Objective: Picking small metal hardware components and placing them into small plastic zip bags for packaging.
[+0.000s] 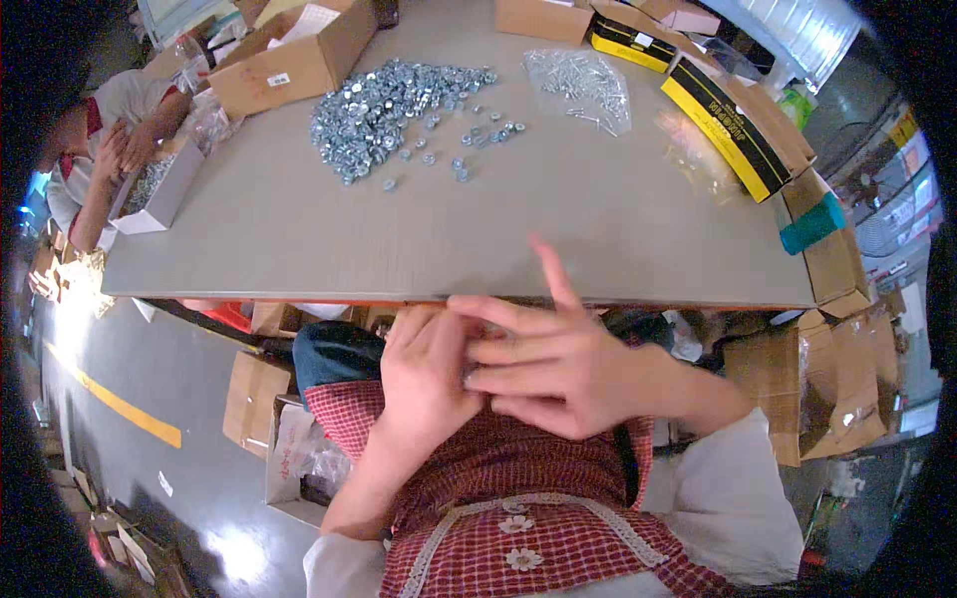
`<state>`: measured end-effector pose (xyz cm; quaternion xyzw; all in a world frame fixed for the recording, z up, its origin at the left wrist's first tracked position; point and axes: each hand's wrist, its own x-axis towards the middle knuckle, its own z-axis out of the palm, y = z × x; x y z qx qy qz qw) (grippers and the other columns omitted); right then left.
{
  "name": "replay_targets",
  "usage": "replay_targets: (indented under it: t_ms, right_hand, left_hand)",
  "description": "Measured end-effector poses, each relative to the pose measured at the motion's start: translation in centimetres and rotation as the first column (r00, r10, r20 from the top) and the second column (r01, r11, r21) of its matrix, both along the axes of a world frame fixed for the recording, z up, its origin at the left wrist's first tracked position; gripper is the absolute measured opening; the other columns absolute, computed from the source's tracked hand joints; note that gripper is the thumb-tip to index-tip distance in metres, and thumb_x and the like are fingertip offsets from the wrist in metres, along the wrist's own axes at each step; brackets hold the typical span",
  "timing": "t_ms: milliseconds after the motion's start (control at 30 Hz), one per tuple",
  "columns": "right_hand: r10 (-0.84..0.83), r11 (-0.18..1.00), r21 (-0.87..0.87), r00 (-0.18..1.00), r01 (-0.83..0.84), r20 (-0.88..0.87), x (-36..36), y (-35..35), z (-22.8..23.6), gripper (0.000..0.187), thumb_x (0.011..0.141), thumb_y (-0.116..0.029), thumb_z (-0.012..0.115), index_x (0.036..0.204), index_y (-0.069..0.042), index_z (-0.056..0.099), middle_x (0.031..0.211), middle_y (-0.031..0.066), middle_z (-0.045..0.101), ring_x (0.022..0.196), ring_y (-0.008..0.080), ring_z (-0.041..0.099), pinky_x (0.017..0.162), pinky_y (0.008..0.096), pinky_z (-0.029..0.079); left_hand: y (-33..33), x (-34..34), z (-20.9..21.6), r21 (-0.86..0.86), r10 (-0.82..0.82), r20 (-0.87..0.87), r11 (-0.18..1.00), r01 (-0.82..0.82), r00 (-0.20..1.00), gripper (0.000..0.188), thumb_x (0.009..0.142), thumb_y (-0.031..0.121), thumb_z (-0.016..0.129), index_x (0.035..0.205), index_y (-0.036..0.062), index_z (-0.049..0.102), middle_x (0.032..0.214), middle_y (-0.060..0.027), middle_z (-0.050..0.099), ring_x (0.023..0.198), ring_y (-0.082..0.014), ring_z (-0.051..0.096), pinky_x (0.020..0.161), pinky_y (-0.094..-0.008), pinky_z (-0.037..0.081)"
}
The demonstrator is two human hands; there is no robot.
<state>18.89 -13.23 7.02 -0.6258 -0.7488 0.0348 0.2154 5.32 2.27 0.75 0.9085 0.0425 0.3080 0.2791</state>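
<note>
My left hand (pixel 427 371) is closed in front of my checked apron, just off the table's near edge. Its fingers are curled, and whatever they hold is hidden. Beside it, my right hand (pixel 558 364) is slightly blurred, with fingers stretched and apart; one finger points up toward the table and others reach against the left hand. Beyond the hands, on the grey table (pixel 498 239), lies a heap of small round silvery metal parts (pixel 374 115), with several loose ones to its right. A clear plastic bag of silvery screws (pixel 578 88) lies farther right.
Black and yellow boxes (pixel 726 128) line the table's right side, near a teal object (pixel 812 224). An open cardboard box (pixel 289 60) stands far left. At left, another person's hands (pixel 125 149) are over a white box (pixel 164 194) of metal parts. Cartons (pixel 254 404) stand below the table.
</note>
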Motion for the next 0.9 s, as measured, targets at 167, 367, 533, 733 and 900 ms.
replay_targets:
  t_ms: [167,367,533,733,900]
  right_hand:
    - [-0.285,0.929,0.111,0.876,0.352,-0.389,13.0,6.8,-2.2,0.036,0.084,-0.005,0.061,0.119,-0.006,0.065,0.132,0.0126,0.059,0.129,0.0299,0.050,0.109,0.0420,0.039]
    - [-0.308,0.943,0.122,0.951,0.310,-0.034,19.9,10.4,-5.1,0.051,0.080,0.002,0.055,0.130,-0.008,0.057,0.138,0.0137,0.053,0.128,0.0311,0.050,0.105,0.0376,0.042]
    - [-0.281,0.958,0.036,0.956,0.284,-0.082,17.7,8.0,-4.1,0.060,0.072,0.011,0.046,0.127,-0.008,0.059,0.135,0.0136,0.055,0.126,0.0317,0.052,0.102,0.0381,0.044]
    - [-0.318,0.948,-0.081,0.907,0.308,-0.277,17.1,3.8,-3.2,0.068,0.064,0.013,0.040,0.125,-0.005,0.062,0.129,0.0132,0.062,0.123,0.0257,0.056,0.105,0.0365,0.043]
    - [-0.301,0.951,-0.036,0.893,0.307,-0.336,16.6,2.9,-3.8,0.068,0.063,0.012,0.039,0.126,-0.003,0.061,0.130,0.0146,0.061,0.129,0.0268,0.052,0.113,0.0379,0.036]
  left_hand:
    - [-0.5,-0.8,-3.3,-0.188,0.168,-0.041,0.967,-0.173,0.985,0.018,0.074,0.009,0.076,0.083,0.0054,0.061,0.078,-0.0118,0.063,0.076,-0.0333,0.060,0.068,-0.0417,0.049]
    - [-2.4,-0.5,-9.2,-0.357,0.013,-0.239,0.929,-0.101,0.971,0.013,0.079,0.010,0.073,0.088,0.0064,0.065,0.087,-0.0154,0.067,0.084,-0.0386,0.064,0.074,-0.0464,0.051]
    - [-5.0,1.9,-12.1,-0.446,-0.131,-0.259,0.895,0.001,0.957,0.020,0.076,0.012,0.073,0.095,0.0071,0.068,0.084,-0.0180,0.069,0.083,-0.0405,0.066,0.076,-0.0482,0.053]
    - [-7.2,5.5,-14.6,-0.386,-0.245,-0.293,0.915,0.120,0.924,0.020,0.080,0.012,0.065,0.099,0.0063,0.068,0.081,-0.0243,0.067,0.077,-0.0410,0.067,0.067,-0.0500,0.055]
    - [-9.0,6.6,-14.1,-0.516,-0.256,-0.130,0.842,0.155,0.958,0.024,0.084,0.027,0.070,0.100,0.0078,0.069,0.088,-0.0207,0.069,0.081,-0.0407,0.068,0.067,-0.0475,0.055]
